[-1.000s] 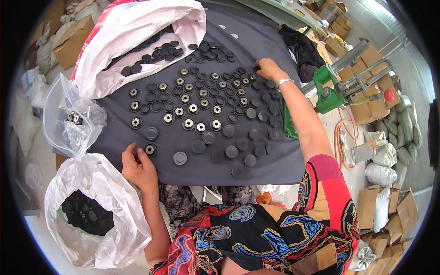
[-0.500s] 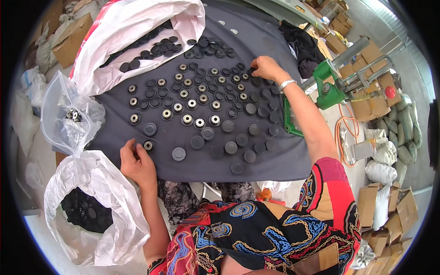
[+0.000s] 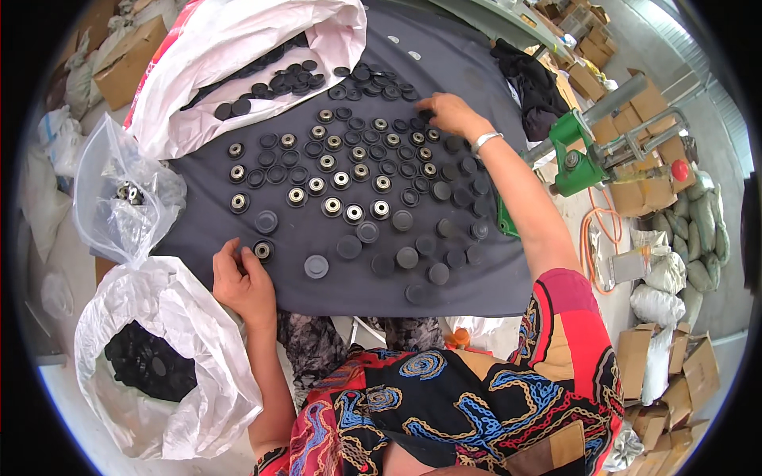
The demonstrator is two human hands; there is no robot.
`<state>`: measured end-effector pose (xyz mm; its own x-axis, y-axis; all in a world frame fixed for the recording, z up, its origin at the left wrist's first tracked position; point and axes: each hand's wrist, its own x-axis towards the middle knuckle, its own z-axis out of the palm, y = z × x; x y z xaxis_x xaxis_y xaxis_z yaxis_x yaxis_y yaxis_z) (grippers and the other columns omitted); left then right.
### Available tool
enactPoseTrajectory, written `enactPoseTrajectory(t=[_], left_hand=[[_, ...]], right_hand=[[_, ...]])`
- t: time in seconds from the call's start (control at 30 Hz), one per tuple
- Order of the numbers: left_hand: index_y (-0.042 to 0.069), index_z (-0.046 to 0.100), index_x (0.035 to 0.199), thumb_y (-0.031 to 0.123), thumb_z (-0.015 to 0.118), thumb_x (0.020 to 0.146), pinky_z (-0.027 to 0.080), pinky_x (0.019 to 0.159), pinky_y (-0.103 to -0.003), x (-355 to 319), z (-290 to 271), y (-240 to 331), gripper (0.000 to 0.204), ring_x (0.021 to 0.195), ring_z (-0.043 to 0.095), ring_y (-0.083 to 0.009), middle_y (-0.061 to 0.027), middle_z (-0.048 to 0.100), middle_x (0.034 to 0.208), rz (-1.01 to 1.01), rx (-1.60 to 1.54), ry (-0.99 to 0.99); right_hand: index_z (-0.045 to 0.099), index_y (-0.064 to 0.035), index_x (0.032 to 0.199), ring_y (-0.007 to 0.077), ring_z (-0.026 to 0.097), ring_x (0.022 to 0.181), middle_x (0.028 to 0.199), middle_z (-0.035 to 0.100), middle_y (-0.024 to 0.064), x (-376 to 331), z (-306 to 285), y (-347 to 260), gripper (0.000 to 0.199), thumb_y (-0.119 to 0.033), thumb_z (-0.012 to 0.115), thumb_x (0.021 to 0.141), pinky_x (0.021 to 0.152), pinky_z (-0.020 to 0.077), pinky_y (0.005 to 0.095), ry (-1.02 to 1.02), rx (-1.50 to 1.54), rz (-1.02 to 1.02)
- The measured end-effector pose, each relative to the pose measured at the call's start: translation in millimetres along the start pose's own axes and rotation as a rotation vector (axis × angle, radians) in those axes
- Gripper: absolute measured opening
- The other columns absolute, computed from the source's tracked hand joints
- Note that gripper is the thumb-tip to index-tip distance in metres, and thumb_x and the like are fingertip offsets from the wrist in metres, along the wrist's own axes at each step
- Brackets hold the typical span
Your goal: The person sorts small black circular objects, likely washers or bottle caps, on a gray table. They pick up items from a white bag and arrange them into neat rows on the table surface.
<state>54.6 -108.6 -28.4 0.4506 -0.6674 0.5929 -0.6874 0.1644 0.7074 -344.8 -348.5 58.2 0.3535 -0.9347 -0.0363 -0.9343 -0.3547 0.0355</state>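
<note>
On the dark cloth [image 3: 468, 285], at the far right of the rows of parts, my right hand [image 3: 454, 115] pinches a black cap [image 3: 427, 115] between thumb and fingertips. My left hand [image 3: 244, 282] rests at the near left edge, its fingers loosely bent and apart. Right beside its fingertips lies a metal bearing [image 3: 263, 251] seated in a black cap. More bearings [image 3: 332, 207] sit in caps across the middle, among empty black rings [image 3: 298, 174]. Plain round black caps [image 3: 406, 257] are spread to the right and front.
A white sack [image 3: 270, 47] spills black caps at the far left. To the left stand a clear plastic bag [image 3: 119, 190] with bearings and a white sack [image 3: 230, 381] of black parts. A green hand press [image 3: 571, 151] stands on the right, with cardboard boxes [image 3: 643, 365] beyond.
My right hand has moved left and slightly away from me, to the far end of the rows. The left hand stays by the bearing. The whole view has shifted a little.
</note>
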Motion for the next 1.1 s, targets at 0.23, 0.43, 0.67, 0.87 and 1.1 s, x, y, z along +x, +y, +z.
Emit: enactPoseTrajectory(t=[0.23,0.43,0.67,0.87,1.1], left_hand=[[-0.002,0.065,0.098,-0.001,0.063,0.084,0.048,0.057,-0.031,0.4,-2.0,-0.6,0.014,0.060,0.057,-0.0174,-0.0092,0.062,0.078,0.005,0.019,-0.004],[-0.002,0.065,0.097,-0.002,0.063,0.082,0.047,0.056,-0.032,0.8,0.0,0.0,0.015,0.059,0.057,-0.0196,-0.0098,0.060,0.076,0.026,0.007,0.007],[-0.003,0.065,0.099,-0.002,0.063,0.083,0.047,0.058,-0.031,-0.4,-0.9,-1.8,0.016,0.061,0.057,-0.0170,-0.0090,0.062,0.078,0.010,0.000,-0.002],[-0.002,0.065,0.097,-0.002,0.063,0.082,0.046,0.056,-0.032,1.3,0.3,-0.5,0.016,0.059,0.056,-0.0189,-0.0094,0.059,0.075,0.033,-0.014,0.011],[-0.002,0.065,0.099,-0.002,0.064,0.082,0.047,0.057,-0.031,-0.2,-1.9,-1.7,0.017,0.060,0.055,-0.0169,-0.0087,0.060,0.076,0.030,0.006,0.005]], right_hand=[[0.063,-0.0014,0.111,0.0366,0.063,0.103,0.106,0.068,0.0201,7.4,0.5,-4.2,0.039,-0.006,0.069,0.072,0.087,0.0503,0.0419,0.093,0.177,0.084],[0.062,-0.0059,0.110,0.0329,0.064,0.099,0.097,0.070,0.0163,-3.4,-3.4,-10.1,0.037,-0.013,0.071,0.074,0.088,0.0451,0.0431,0.132,0.082,0.242],[0.072,-0.0113,0.105,0.0249,0.061,0.109,0.097,0.072,0.0080,0.0,-6.0,-10.7,0.030,-0.013,0.069,0.075,0.091,0.0401,0.0417,-0.076,-0.317,0.134],[0.069,-0.0104,0.121,0.0271,0.060,0.111,0.109,0.070,0.0097,-1.7,-6.4,-8.8,0.044,-0.017,0.072,0.077,0.093,0.0401,0.0406,-0.133,-0.232,0.143],[0.071,-0.0069,0.111,0.0285,0.065,0.099,0.096,0.072,0.0135,-35.1,-25.3,-23.1,0.041,-0.019,0.077,0.073,0.090,0.0424,0.0405,-0.042,0.094,0.121]])
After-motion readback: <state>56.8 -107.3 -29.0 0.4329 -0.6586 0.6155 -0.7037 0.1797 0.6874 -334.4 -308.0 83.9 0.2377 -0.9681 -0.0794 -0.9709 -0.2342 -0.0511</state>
